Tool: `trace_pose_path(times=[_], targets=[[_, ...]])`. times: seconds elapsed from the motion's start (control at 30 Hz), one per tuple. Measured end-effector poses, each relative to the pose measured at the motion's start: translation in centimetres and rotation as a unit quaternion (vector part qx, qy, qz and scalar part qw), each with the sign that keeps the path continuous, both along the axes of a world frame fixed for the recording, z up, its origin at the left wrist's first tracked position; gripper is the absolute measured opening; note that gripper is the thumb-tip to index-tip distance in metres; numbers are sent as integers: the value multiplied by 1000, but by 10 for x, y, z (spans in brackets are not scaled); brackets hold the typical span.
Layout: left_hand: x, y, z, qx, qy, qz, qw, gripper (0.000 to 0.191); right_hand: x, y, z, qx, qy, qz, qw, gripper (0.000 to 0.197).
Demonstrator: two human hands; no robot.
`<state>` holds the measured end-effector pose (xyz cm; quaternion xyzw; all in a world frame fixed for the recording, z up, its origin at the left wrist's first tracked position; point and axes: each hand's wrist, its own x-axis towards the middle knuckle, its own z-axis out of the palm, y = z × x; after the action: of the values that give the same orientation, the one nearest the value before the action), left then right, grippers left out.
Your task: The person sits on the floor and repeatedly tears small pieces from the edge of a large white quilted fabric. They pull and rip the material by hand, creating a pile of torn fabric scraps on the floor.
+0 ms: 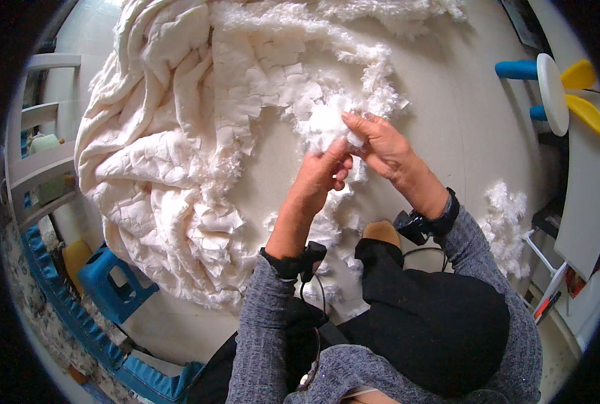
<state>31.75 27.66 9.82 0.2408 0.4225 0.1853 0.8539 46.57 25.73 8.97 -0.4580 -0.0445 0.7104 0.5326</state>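
Between my two hands is a tuft of white cotton batting (325, 123), loose and fluffy at its edges. My right hand (380, 141) pinches its right side between thumb and fingers. The thumb of my left hand (332, 164) presses at its lower edge, with the other fingers curled under. A large cream sheet of batting (153, 166) lies in folds on the floor to the left, its surface cracked and its inner border ragged. From it a strip of torn, fluffy fibre (375, 65) curves round above my hands. More torn pieces (330, 227) lie below my hands, partly hidden by my forearms.
A blue plastic stool (115, 285) lies beside the batting at lower left, near a blue-edged mat (67, 298). A white rack (42, 166) stands at far left. On the right are a fibre pile (504, 227) and a small white, blue and yellow stool (553, 96) on its side.
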Motion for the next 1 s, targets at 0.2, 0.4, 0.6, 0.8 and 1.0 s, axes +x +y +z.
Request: trace_pose_path(times=[0.2, 0.4, 0.6, 0.8, 1.0], targets=[[-2, -3, -3, 187, 48, -220, 956, 29, 58, 30, -16, 286, -117, -45, 950, 20], [-28, 97, -43, 692, 366, -75, 617, 56, 47, 81, -42, 101, -553, 256, 786, 39], [-6, 134, -81, 676, 435, -300, 513, 92, -16, 114, -76, 38, -636, 243, 732, 37], [-18, 141, -91, 678, 439, -310, 502, 90, 27, 37, 6, 36, -261, 175, 949, 18], [-5, 120, -64, 645, 511, -289, 489, 70, 57, -13, 46, 57, -158, 45, 985, 22]])
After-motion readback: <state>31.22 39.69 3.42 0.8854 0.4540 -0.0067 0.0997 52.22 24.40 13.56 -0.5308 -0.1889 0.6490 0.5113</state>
